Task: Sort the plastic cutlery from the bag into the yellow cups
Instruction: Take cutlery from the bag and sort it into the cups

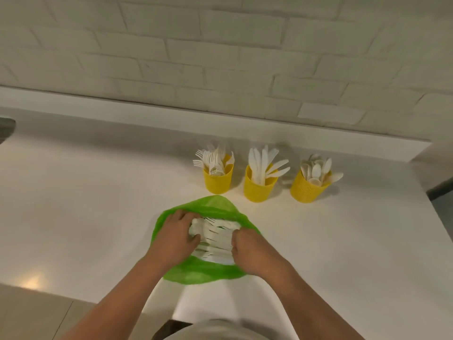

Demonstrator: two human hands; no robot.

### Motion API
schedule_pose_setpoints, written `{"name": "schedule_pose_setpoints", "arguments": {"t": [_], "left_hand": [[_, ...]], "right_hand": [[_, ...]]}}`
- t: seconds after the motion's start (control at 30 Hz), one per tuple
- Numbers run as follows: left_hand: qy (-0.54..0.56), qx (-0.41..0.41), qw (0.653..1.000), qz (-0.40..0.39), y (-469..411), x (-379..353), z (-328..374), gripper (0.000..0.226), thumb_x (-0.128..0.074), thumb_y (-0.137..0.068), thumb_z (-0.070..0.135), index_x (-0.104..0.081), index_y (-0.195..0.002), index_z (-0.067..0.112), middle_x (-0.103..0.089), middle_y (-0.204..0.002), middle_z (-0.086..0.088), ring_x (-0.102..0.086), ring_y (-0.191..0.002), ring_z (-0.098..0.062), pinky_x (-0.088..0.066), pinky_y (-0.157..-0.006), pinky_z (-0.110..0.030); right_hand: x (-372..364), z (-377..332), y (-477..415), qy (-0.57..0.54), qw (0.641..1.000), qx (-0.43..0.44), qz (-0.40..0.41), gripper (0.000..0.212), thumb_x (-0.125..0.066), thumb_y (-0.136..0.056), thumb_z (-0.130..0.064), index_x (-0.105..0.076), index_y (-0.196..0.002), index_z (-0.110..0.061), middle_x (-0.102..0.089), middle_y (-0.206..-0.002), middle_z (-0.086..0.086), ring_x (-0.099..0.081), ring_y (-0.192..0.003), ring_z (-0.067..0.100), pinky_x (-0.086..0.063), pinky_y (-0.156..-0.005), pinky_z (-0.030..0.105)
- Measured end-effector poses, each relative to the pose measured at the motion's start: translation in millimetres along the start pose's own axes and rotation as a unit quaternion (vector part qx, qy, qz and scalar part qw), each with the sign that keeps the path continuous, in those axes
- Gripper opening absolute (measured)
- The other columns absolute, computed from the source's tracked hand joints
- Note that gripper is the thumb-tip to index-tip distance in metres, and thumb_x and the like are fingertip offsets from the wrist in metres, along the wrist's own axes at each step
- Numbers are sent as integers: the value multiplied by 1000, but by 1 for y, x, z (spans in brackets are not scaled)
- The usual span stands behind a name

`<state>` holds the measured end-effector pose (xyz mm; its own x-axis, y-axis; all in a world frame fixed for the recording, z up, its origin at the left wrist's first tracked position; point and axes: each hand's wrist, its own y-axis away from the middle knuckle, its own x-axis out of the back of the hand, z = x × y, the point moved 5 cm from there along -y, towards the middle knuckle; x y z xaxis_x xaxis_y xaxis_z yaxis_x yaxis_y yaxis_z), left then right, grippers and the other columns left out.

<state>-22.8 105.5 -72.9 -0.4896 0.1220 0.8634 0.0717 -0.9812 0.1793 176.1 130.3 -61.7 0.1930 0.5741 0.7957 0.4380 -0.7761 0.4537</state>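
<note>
A green plastic bag (208, 271) lies open on the white counter, with a pile of white plastic cutlery (214, 239) inside. My left hand (175, 238) is at the bag's left side with its fingers curled over the pile. My right hand (250, 251) is closed at the right side of the opening, against the cutlery. Behind the bag stand three yellow cups: the left cup (218, 179) holds forks, the middle cup (258, 187) holds knives, the right cup (306, 188) holds spoons.
The white counter (98, 204) runs back to a white brick wall (220, 57) with a low ledge. The counter's right edge (426, 192) drops off past the spoon cup. A dark object (6, 128) shows at the far left edge.
</note>
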Motion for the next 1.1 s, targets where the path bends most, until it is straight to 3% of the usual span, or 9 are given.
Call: {"name": "schedule_pose_setpoints", "arguments": {"t": [0.1, 0.2, 0.37, 0.5, 0.67, 0.83, 0.97, 1.1], "left_hand": [[-33, 6, 999, -22, -5, -2, -2, 70, -68, -90, 30, -39, -153, 22, -43, -151, -7, -37, -139, -31, -31, -118, -40], [-33, 1, 999, -5, -12, 4, 1, 81, -67, -90, 26, -26, -160, 19, -30, -161, -13, -27, -147, -35, -26, -121, -45], [-42, -5, 998, -56, -22, 1, -1, 86, -69, -87, 28, -23, -160, 23, -32, -158, -13, -38, -141, -38, -37, -116, -48], [-7, 7, 994, -109, -31, -4, -9, 85, -69, -87, 29, -25, -160, 19, -50, -145, -15, -51, -132, -35, -45, -109, -43], [90, -4, 992, -89, -31, 1, -8, 58, -70, -88, 17, -51, -143, 12, -73, -119, -9, -68, -107, -26, -49, -87, -27], [83, -34, 991, -104, -32, 1, -17, 62, -63, -87, 21, -46, -147, 17, -68, -129, -5, -67, -109, -25, -53, -96, -36], [83, -23, 992, -93, -42, 5, -21, 66, -63, -93, 18, -36, -153, 14, -58, -143, -5, -66, -110, -27, -49, -93, -31], [74, -31, 991, -108, -50, 4, -22, 67, -69, -89, 20, -39, -148, 15, -62, -135, -6, -63, -114, -23, -48, -91, -29]], "right_hand": [[4, 4, -2, 26, 997, -52, 47, 40, -52, -95, -14, -49, -133, -5, -46, -138, 13, -51, -126, 32, -49, -97, 39], [13, -3, -4, 66, 991, -73, 95, 56, -55, -95, -20, -35, -147, -7, -34, -147, 11, -41, -134, 32, -49, -98, 42], [5, -23, -23, 131, 989, -15, 69, 40, -55, -93, -21, -51, -132, -9, -41, -138, 12, -40, -127, 36, -45, -101, 47], [-6, -27, -38, 148, 987, 3, 67, 54, -63, -90, -35, -47, -136, -10, -37, -138, 11, -38, -124, 35, -42, -103, 50], [-6, -23, -43, 123, 986, 35, 103, 71, -67, -85, -43, -37, -147, -22, -34, -141, 7, -38, -127, 32, -42, -104, 50], [-9, -16, -42, 127, 987, 41, 93, 85, -66, -84, -46, -24, -154, -23, -35, -146, 2, -36, -131, 29, -40, -107, 49], [3, -15, -45, 117, 984, 40, 126, 78, -63, -84, -48, -31, -150, -22, -37, -142, 2, -36, -128, 28, -42, -104, 48], [5, -23, -47, 179, 973, 55, 136, 76, -65, -81, -54, -37, -144, -20, -38, -138, 6, -37, -126, 31, -42, -99, 48]]}}
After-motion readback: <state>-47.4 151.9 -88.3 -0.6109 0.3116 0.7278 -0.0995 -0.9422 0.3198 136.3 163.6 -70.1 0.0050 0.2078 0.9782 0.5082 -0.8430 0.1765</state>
